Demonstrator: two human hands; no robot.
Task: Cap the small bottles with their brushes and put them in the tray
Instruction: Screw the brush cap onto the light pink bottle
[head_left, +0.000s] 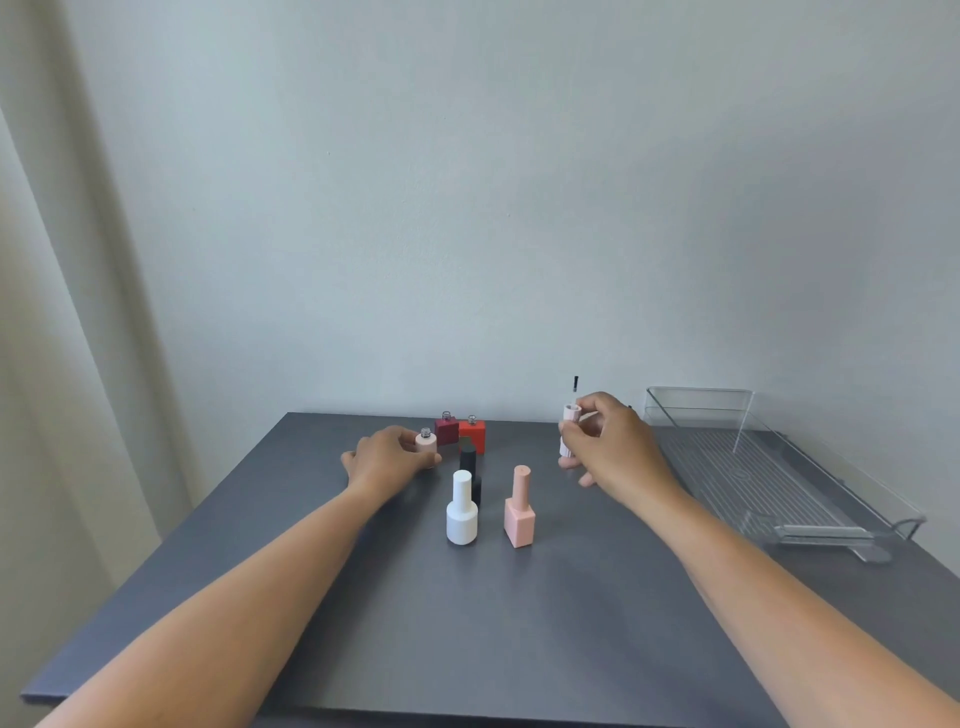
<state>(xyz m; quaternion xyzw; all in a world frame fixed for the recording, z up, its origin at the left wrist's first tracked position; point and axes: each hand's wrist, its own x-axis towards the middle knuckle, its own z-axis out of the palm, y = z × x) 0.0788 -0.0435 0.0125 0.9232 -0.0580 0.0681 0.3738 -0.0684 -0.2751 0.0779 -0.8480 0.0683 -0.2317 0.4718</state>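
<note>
Two hands busy | left hand (392, 460): curled round open pale pink bottle (426, 442) on grey table (467, 623) | right hand (610, 444): pinching pink brush cap (571, 415), brush end up | dark red bottle (447, 430) and red bottle (474, 434): open, just behind | black bottle (468, 460), white bottle (462, 512), tall pink bottle (519, 509): capped, mid table | clear tray (748, 467): far right

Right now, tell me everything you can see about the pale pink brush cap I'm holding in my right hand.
The pale pink cylindrical brush cap looks like matte plastic, with faint ribbing lower down. It is held roughly upright and inverted: a thin stem rises from its top end to a dark bristle tip. The right hand grips it, fingers curled round its middle, over the far part of the dark grey table, just left of the clear plastic tray. It sits on no bottle.
</note>
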